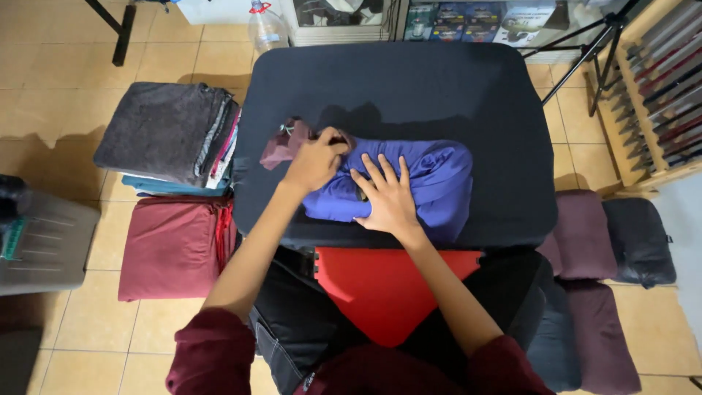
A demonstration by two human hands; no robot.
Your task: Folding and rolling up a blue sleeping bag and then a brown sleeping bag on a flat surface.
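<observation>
Pressing flat, the right hand (387, 196) pins the blue garment (431, 186); left hand (316, 157) pinches its edge. Folding looks mostly done; one tuck remains.

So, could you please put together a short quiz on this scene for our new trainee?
1. True or false: the right hand lies flat, fingers spread, on the folded blue fabric garment.
2. What does the left hand grip? A) a maroon piece of cloth B) the clear plastic bottle C) the red plastic board
3. Which side of the black-covered table holds the stack of folded cloths topped in grey?

Key: 1 true; 2 A; 3 the person's left, on the floor.
</observation>
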